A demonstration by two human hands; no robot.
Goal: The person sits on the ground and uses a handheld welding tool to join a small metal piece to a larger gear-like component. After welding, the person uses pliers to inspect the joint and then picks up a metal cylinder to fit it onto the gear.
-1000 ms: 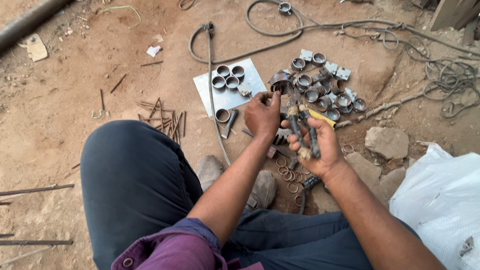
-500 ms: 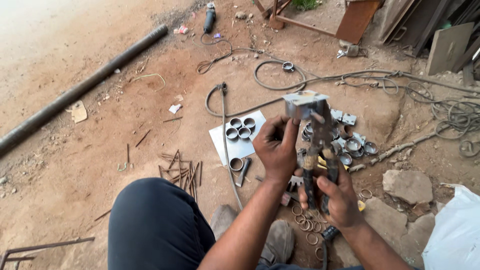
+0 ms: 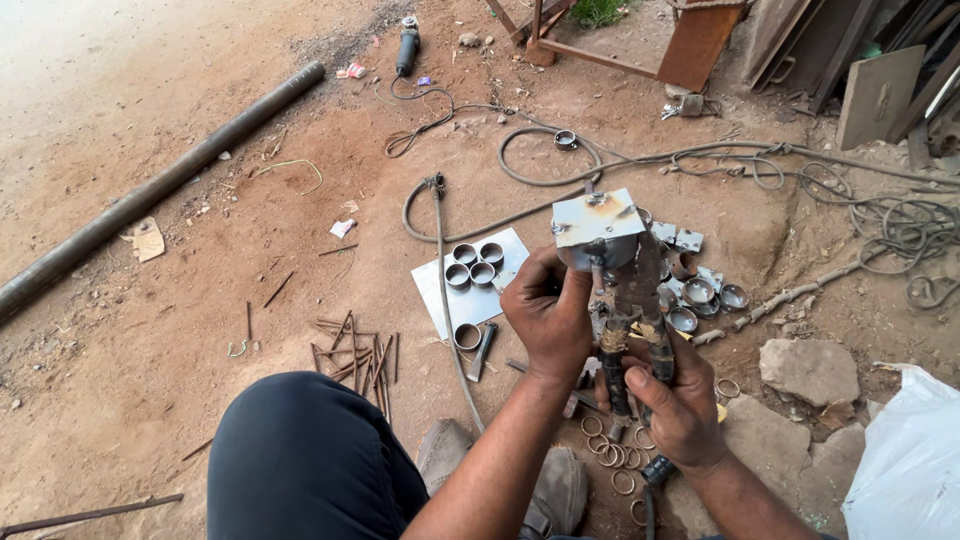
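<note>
My right hand (image 3: pixel 678 400) grips the handles of a pair of pliers (image 3: pixel 632 330) held upright. The pliers' jaws clamp a metal piece (image 3: pixel 597 226), a square plate with a short ring under it. My left hand (image 3: pixel 546 312) holds that piece from the left, fingers up against the ring. Both hands hover over the dirt in front of my knee (image 3: pixel 300 460).
A grey sheet (image 3: pixel 470 300) carries several metal rings (image 3: pixel 474 264); more ringed plates (image 3: pixel 700 290) lie to the right. Rusty nails (image 3: pixel 360 355), small wire loops (image 3: pixel 608 450), hoses and cables (image 3: pixel 540 180), a long pipe (image 3: pixel 150 195), an angle grinder (image 3: pixel 406 45), stones (image 3: pixel 808 370) and a white bag (image 3: pixel 915 470) surround me.
The pliers with the metal piece have been lifted from the pile of ringed plates up toward me. My view has tilted up, showing more of the yard.
</note>
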